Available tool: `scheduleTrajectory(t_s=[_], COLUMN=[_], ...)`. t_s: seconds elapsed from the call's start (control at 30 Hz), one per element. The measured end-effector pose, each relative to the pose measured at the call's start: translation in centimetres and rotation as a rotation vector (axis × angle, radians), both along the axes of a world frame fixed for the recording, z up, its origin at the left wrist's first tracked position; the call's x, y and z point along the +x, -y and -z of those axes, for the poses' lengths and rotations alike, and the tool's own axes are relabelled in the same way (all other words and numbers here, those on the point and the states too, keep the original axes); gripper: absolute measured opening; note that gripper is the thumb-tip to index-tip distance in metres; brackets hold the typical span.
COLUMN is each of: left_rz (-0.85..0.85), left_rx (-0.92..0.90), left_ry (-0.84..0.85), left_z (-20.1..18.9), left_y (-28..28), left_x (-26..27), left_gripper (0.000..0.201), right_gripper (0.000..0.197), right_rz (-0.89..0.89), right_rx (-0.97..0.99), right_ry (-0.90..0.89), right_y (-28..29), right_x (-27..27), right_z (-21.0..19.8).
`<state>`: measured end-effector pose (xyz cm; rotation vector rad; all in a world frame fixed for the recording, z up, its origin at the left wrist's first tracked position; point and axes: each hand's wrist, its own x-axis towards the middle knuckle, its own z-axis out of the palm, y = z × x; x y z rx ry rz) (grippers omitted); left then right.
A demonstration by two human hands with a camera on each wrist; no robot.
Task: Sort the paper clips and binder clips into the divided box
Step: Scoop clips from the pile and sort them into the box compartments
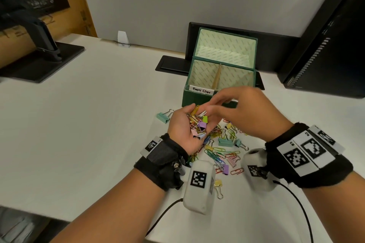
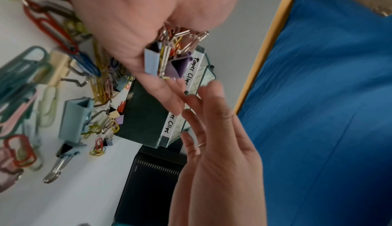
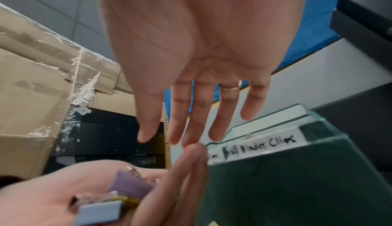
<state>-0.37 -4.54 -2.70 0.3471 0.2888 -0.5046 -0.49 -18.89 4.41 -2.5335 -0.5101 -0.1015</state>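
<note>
My left hand (image 1: 203, 111) is palm up and carries a handful of mixed clips (image 1: 197, 124): gold and coloured paper clips with purple, blue and green binder clips (image 2: 167, 65). My right hand (image 1: 221, 100) hovers just over the left fingertips, fingers straight and spread, nothing in it (image 3: 178, 134). Right behind both hands stands the dark green divided box (image 1: 189, 98), lid up. A cardboard divider (image 1: 217, 78) splits it: the "Paper Clips" label (image 1: 201, 90) on the left, the "Binder Clips" label (image 3: 267, 144) on the right. More clips (image 1: 223, 150) lie scattered on the desk beneath my hands.
A teal binder clip (image 1: 164, 117) lies left of the pile and a yellow one (image 1: 218, 185) near the desk's front edge. A monitor stand (image 1: 43, 61) is at far left, a black computer tower (image 1: 325, 45) at right, and a black cable hatch (image 1: 171, 64) beside the box.
</note>
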Motion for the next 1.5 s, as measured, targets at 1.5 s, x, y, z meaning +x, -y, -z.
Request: scheduleTrajectory(t_s=[1.5], left_rz=[-0.038], left_rx=[0.001], left_ry=[-0.014], left_z=[-0.3], left_y=[-0.1], left_x=[0.2], left_gripper=[0.043], right_gripper=[0.024], right_rz=[0.135], right_rx=[-0.055], right_ry=[0.209], right_y=[1.8], right_x=[1.6], right_z=[-0.8])
